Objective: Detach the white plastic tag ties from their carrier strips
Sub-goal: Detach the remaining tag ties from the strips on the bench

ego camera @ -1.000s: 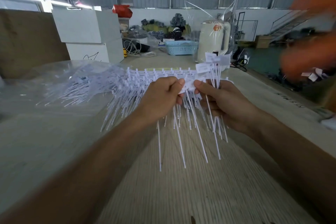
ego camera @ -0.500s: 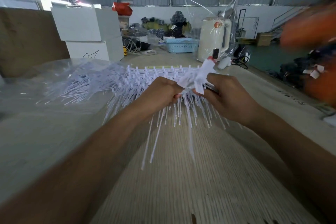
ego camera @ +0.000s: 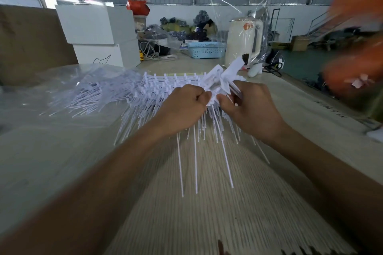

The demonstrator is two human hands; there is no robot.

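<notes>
Your left hand (ego camera: 182, 107) grips one carrier strip (ego camera: 172, 79); your right hand (ego camera: 251, 107) pinches several tag ties (ego camera: 223, 76), too many to count. One kettle (ego camera: 243, 42) stands at the desk's (ego camera: 62, 161) far edge.

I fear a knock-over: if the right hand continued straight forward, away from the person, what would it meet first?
Probably the cream kettle in clear wrap; the right hand, gripping white tag ties, points about that way. Depth is unclear.

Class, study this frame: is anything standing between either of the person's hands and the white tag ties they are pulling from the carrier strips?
Nothing visible does. The left hand grips the carrier strips directly, and the right hand pinches a bunch of white tag ties beside it. Both hands are already in contact with the plastic.
</notes>
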